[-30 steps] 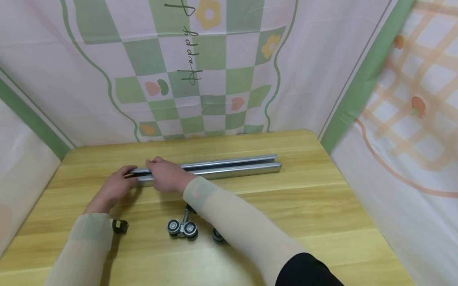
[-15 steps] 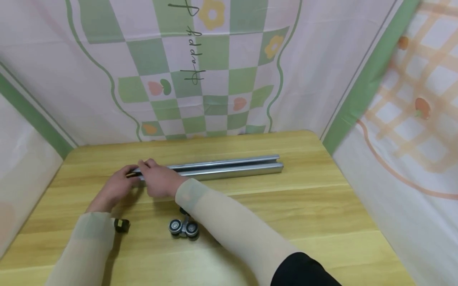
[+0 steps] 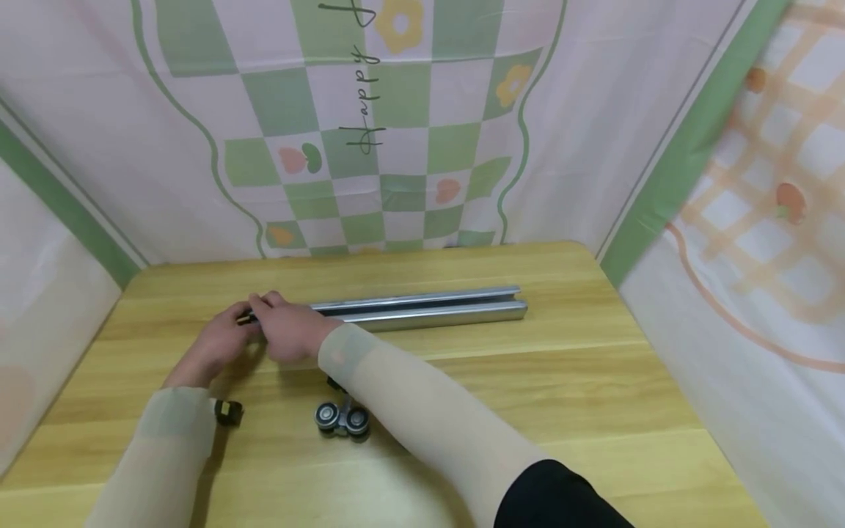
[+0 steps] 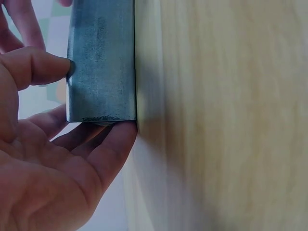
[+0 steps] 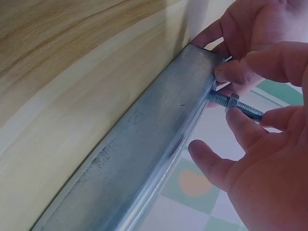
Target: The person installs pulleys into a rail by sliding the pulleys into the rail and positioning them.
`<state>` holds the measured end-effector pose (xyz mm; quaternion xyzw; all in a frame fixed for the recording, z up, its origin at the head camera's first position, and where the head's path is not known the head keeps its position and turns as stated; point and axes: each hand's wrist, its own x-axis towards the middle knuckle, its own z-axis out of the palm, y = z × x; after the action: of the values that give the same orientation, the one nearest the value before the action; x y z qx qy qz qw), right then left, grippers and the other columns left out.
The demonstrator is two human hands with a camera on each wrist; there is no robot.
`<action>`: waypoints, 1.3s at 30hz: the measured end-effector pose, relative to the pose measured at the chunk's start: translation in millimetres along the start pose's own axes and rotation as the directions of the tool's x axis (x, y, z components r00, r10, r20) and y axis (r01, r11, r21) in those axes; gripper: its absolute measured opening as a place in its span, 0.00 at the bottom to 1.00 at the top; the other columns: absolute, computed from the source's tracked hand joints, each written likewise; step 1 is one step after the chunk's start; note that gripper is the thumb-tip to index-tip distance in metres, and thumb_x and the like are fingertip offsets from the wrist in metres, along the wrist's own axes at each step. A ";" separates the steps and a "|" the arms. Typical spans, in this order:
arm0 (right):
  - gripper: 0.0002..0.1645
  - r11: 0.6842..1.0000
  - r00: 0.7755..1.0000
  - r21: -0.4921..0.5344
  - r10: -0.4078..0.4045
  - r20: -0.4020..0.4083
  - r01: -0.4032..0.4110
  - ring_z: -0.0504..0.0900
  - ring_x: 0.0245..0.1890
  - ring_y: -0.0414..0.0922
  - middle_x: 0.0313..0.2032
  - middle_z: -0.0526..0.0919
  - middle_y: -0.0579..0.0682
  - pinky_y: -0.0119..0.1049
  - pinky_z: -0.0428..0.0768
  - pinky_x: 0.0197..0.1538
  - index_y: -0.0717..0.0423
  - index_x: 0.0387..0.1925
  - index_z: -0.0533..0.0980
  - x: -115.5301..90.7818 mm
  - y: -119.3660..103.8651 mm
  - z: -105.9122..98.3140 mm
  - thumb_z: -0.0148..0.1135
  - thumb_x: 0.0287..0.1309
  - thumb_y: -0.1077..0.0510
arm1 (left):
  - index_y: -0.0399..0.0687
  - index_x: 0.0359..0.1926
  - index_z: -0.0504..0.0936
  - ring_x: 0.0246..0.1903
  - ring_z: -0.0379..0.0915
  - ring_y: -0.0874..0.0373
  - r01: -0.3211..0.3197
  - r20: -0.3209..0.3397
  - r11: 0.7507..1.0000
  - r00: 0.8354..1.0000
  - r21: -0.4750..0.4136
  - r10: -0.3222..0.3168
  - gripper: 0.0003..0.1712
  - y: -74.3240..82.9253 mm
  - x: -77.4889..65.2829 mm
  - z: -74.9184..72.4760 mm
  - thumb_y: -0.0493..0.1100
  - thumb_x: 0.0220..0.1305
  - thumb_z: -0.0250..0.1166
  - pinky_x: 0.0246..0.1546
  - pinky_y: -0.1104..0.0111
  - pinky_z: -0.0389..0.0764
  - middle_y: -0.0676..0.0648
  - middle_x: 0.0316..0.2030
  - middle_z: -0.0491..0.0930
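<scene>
A grey metal channel rail [image 3: 429,308] with a slot along it lies on the wooden table. My left hand [image 3: 224,337] holds its left end; in the left wrist view the thumb touches the rail's edge and other fingers [image 4: 118,149] bear on the end. Close beside it, my right hand [image 3: 287,330] pinches a threaded bolt [image 5: 248,110]. A hex nut [image 5: 232,102] sits on that bolt, which sticks out from the rail's slotted side in the right wrist view. Whatever is on its inner end is hidden inside the rail.
A roller trolley with wheels [image 3: 342,419] lies on the table [image 3: 594,411] in front of the rail, partly behind the right sleeve [image 3: 422,411]. A small black block [image 3: 228,413] is at the left cuff. Patterned cloth [image 3: 396,154] hangs behind the table.
My right hand has moved left along the rail, close to my left hand. A second roller, partly visible earlier, is now hidden behind my right forearm. The head view has shifted slightly.
</scene>
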<state>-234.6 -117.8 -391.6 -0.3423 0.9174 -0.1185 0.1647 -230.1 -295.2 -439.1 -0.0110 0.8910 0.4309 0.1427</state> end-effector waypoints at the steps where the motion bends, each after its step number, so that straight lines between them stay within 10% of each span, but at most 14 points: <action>1: 0.54 1.000 1.000 -0.003 0.000 0.000 0.000 0.77 0.24 0.35 0.77 0.46 0.45 0.26 0.75 0.26 0.47 0.80 0.36 0.6 0.0 0.0 0.58 0.65 0.60 | 0.40 0.78 0.51 0.71 0.41 0.28 0.001 -0.001 1.000 1.000 0.003 -0.001 0.42 0.1 0.1 0.0 0.56 0.75 0.53 0.64 0.35 0.51 0.31 0.75 0.47; 15: 0.55 0.998 1.000 0.063 -0.028 -0.001 0.028 0.78 0.28 0.36 0.77 0.45 0.45 0.28 0.75 0.26 0.43 0.80 0.36 2.6 12.2 -1.3 0.59 0.64 0.57 | 0.40 0.78 0.49 0.70 0.42 0.27 0.015 -0.002 1.000 1.000 -0.003 -0.015 0.42 4.5 1.8 0.9 0.52 0.74 0.55 0.64 0.35 0.52 0.29 0.74 0.46; 25: 0.55 0.998 0.998 0.047 -0.048 -0.040 0.050 0.57 0.72 0.41 0.78 0.44 0.47 0.31 0.62 0.66 0.53 0.80 0.41 -10.4 45.3 -13.0 0.62 0.62 0.52 | 0.40 0.78 0.48 0.70 0.45 0.28 0.006 -0.004 1.000 1.000 0.005 -0.006 0.42 7.7 -0.1 1.0 0.46 0.71 0.55 0.64 0.35 0.51 0.30 0.74 0.50; 39: 0.50 0.994 0.998 0.100 -0.043 -0.053 0.049 0.54 0.74 0.49 0.77 0.49 0.56 0.36 0.54 0.71 0.58 0.78 0.46 -53.4 94.7 -15.5 0.61 0.64 0.53 | 0.41 0.79 0.45 0.70 0.44 0.27 0.014 0.003 0.999 1.000 0.037 -0.014 0.43 1.8 -2.4 -0.4 0.51 0.73 0.54 0.64 0.33 0.50 0.29 0.74 0.49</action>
<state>-258.3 -10.6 -396.8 -0.3514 0.9060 -0.1775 0.1557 -228.2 -294.6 -436.8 -0.0140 0.8985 0.4132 0.1475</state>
